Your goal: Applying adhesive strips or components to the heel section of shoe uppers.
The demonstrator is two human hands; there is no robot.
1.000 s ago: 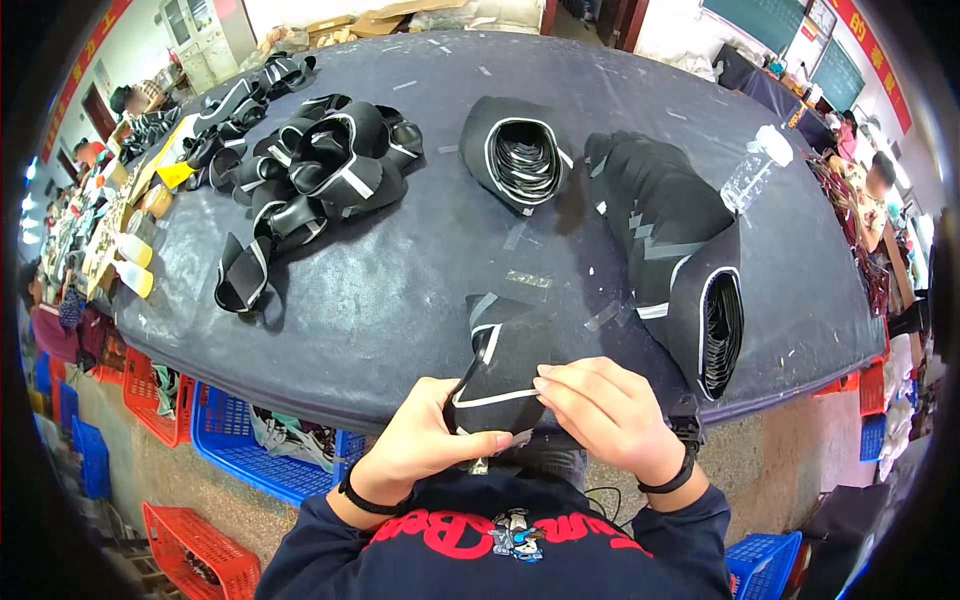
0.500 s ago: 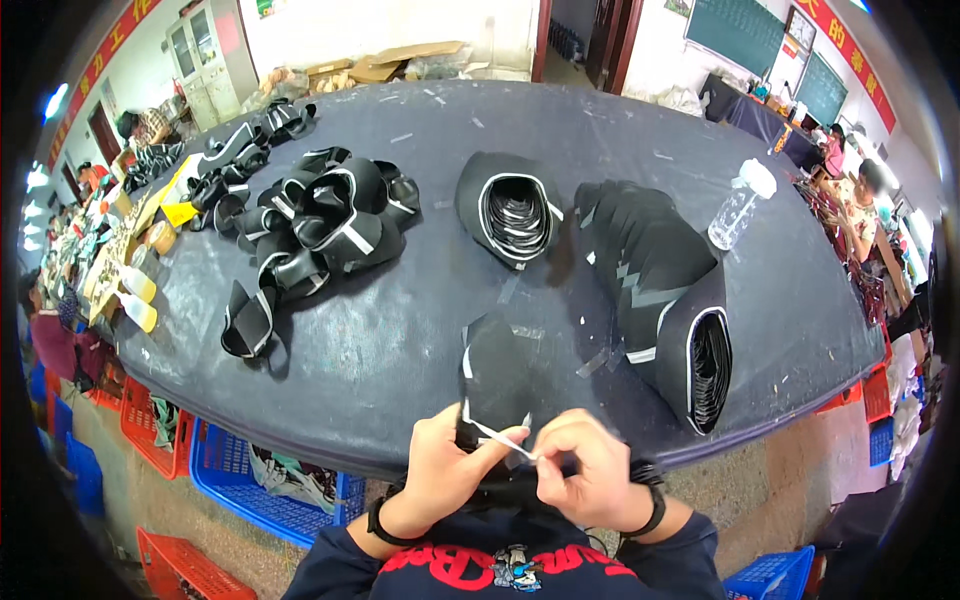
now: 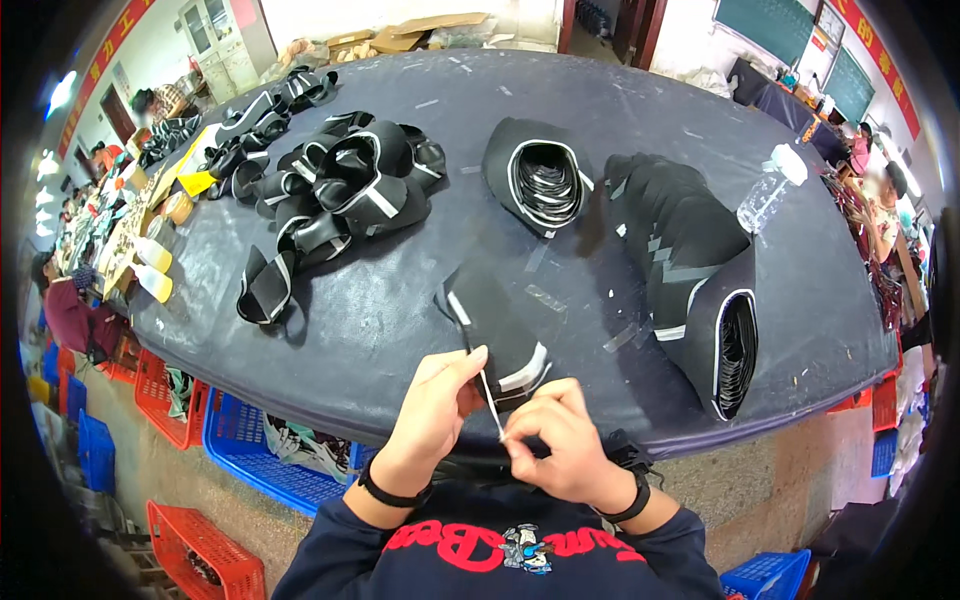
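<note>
Near the front edge of the table, my left hand (image 3: 432,408) grips a black curved fabric piece (image 3: 500,325) with white strips along its edges; it looks like a shoe upper part. The piece stands out beyond my fingers over the table. A thin white strip (image 3: 491,400) runs taut from the left thumb towards me. Its near end is pinched between the thumb and fingers of my right hand (image 3: 562,440). Just beyond stands a nested stack of similar black pieces (image 3: 515,150), and to its right lies a longer nested row (image 3: 690,225).
A loose heap of black pieces (image 3: 375,195) covers the left of the dark table (image 3: 380,350). A clear bottle (image 3: 770,190) stands at the right, yellow-filled bottles (image 3: 152,268) at the left edge. Below are blue (image 3: 250,445) and red crates (image 3: 200,550). Other people sit farther off.
The black piece has tilted and turned, showing a white band at its near right edge. My right hand has drawn the strip down towards me. The whole view has shifted slightly.
</note>
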